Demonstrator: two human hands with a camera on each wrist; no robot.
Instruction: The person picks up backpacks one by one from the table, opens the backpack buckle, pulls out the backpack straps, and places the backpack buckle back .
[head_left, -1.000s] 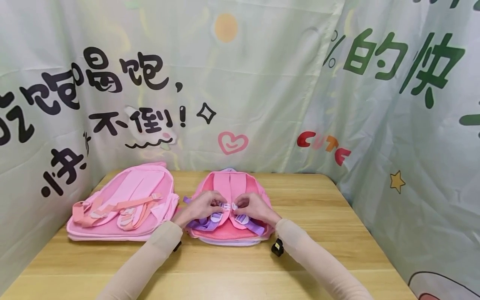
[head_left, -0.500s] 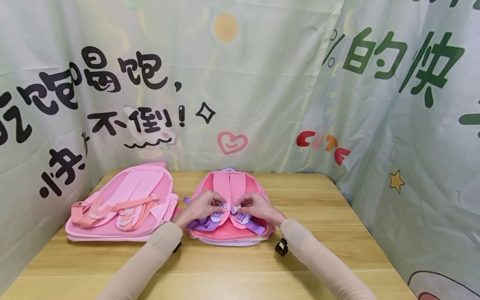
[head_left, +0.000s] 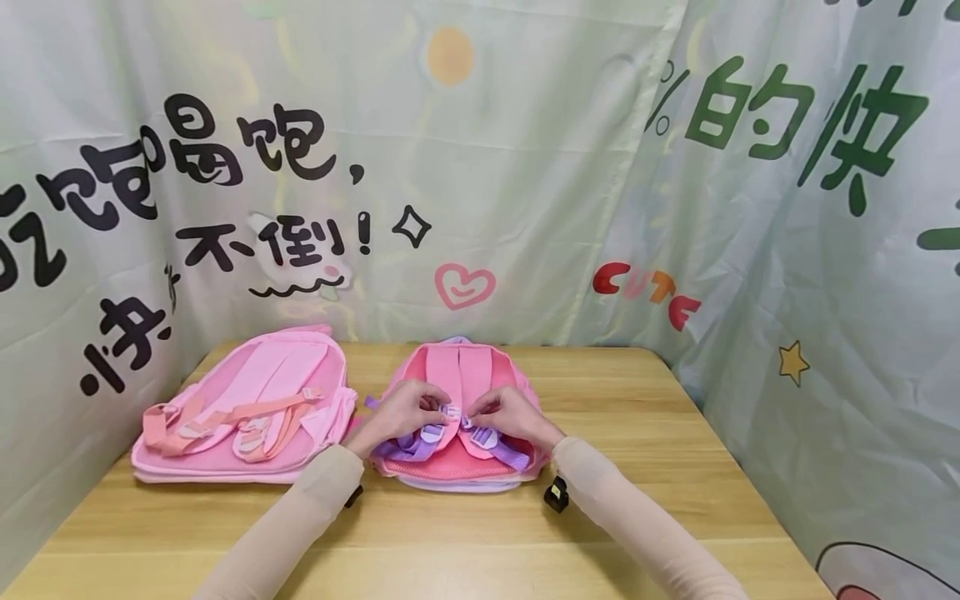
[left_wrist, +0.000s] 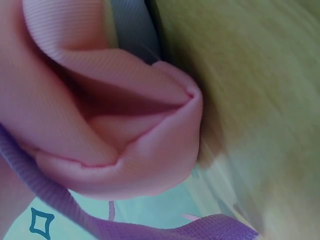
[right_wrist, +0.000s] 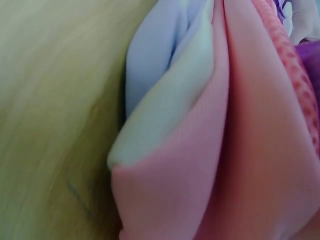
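Observation:
A pink backpack (head_left: 459, 371) with purple webbing straps lies in the middle of the table, its shoulder straps facing up. My left hand (head_left: 405, 412) pinches a pale plastic buckle piece (head_left: 451, 412) over the left shoulder strap. Opposite it, the fingers of my right hand (head_left: 516, 415) pinch a second pale buckle piece (head_left: 467, 422), mostly covered by the fingertips. The two pieces are very close; whether they touch cannot be made out. The left wrist view shows a pink side pocket (left_wrist: 145, 150) and a purple strap (left_wrist: 200, 230); the right wrist view shows the bag's side (right_wrist: 175, 175).
A lighter pink backpack (head_left: 277, 367) with orange straps lies to the left, close to the first bag. Both rest on a wooden table (head_left: 622, 417). Printed fabric curtains (head_left: 525, 167) stand behind the table and along its sides.
My right hand shifted slightly right, then came back left, bringing its buckle piece nearer the left one. My left hand stays nearly still, and both bags remain in place.

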